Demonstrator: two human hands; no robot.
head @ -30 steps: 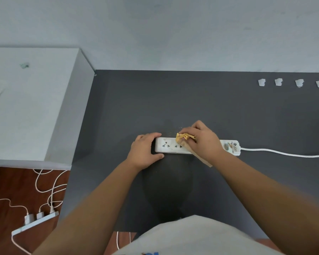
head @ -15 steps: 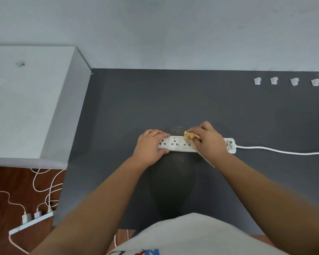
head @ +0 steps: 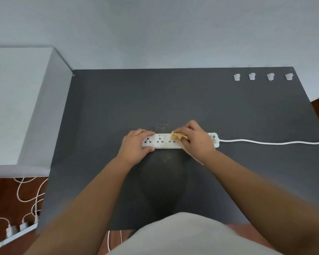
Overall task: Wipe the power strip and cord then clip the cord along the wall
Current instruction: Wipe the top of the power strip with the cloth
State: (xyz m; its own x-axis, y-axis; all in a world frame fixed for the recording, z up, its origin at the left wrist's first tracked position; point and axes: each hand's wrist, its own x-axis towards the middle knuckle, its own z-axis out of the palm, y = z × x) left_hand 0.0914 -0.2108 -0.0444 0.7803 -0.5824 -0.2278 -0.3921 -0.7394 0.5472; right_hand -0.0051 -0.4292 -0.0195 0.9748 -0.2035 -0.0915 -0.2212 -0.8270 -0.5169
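On the wooden floor at the near left, a second power strip [head: 11, 236] lies with chargers plugged in, partly cut off by the frame. Mid-table [head: 118, 100], the left hand [head: 136, 146] clamps the left end of the white power strip [head: 162, 142], while the right hand [head: 195, 140] grips a yellow cloth [head: 177, 135] pressed on its sockets, hiding that stretch. The cord [head: 269, 142] runs right, off frame. Fine crumbs [head: 161, 126] lie just beyond. Four white clips [head: 261, 77] sit at the far right edge.
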